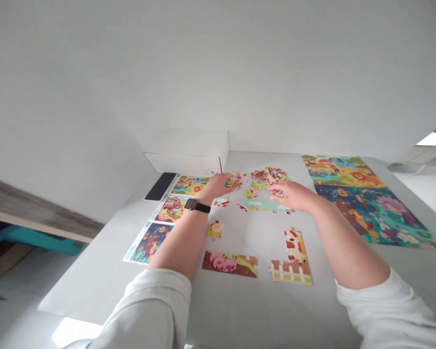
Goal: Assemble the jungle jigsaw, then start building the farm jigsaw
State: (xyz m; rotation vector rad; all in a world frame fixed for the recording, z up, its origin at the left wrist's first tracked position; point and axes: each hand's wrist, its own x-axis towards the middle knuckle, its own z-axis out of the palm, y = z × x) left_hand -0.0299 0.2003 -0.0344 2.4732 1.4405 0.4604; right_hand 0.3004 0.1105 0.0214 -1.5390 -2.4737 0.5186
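My left hand (219, 185), with a black watch (197, 205) on its wrist, reaches over a small group of puzzle pieces (235, 181) near the white box. Its visible fingers are apart. My right hand (288, 192) is over the loose yellow-green pieces, fingers curled together; what they hold, if anything, is too small to make out. Just below it lies a joined pale-green strip of puzzle (263, 204). Nearer me are a joined pig section (225, 262), a cow-and-fence corner (292, 271) and a loose yellow piece (215, 230).
A heap of puzzle pieces (269, 174) lies at the back. The white box (187, 154) stands against the wall, with a dark phone (161, 186) before it. Picture sheets (150, 242) lie at left, partly under my left arm. Two finished-looking animal pictures (366, 208) cover the right side.
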